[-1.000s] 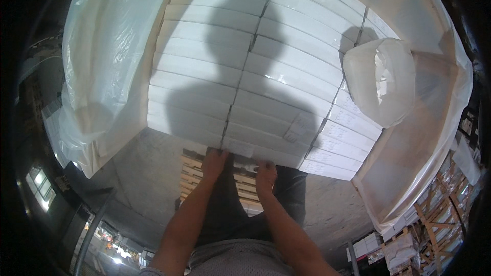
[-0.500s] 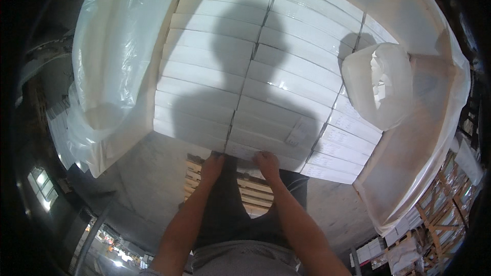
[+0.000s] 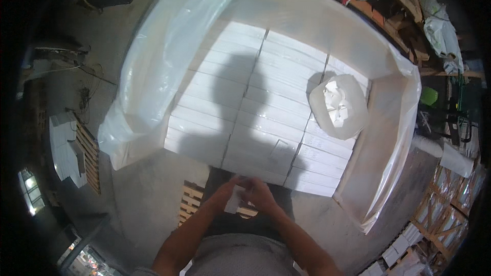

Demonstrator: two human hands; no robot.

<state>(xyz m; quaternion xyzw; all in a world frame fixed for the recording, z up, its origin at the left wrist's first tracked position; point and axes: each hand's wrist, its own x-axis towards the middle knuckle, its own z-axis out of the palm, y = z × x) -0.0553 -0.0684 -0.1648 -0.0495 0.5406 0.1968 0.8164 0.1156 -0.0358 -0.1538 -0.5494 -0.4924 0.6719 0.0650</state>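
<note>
My left hand (image 3: 225, 194) and my right hand (image 3: 260, 195) are close together at the near edge of the stack, fingers curled in around a small white piece of paper (image 3: 232, 202). The paper hangs below the fingers, and both hands appear to pinch it. Just beyond them lie white flat boxes (image 3: 266, 145), packed in several rows across three columns. On the right column rests a translucent, open-topped plastic container (image 3: 349, 132) with white paper scraps (image 3: 336, 107) inside. My shadow falls over the middle of the boxes.
Tall walls draped in translucent plastic sheeting (image 3: 148, 82) surround the stack at left, back and right. A wooden pallet (image 3: 189, 203) lies below my hands. More white stacked packs (image 3: 66, 151) stand at left; wooden crates (image 3: 437, 209) are at right.
My hands have come off the near box edge and together, with the white piece of paper now between them. The view has shifted, showing more beyond the stack's far wall.
</note>
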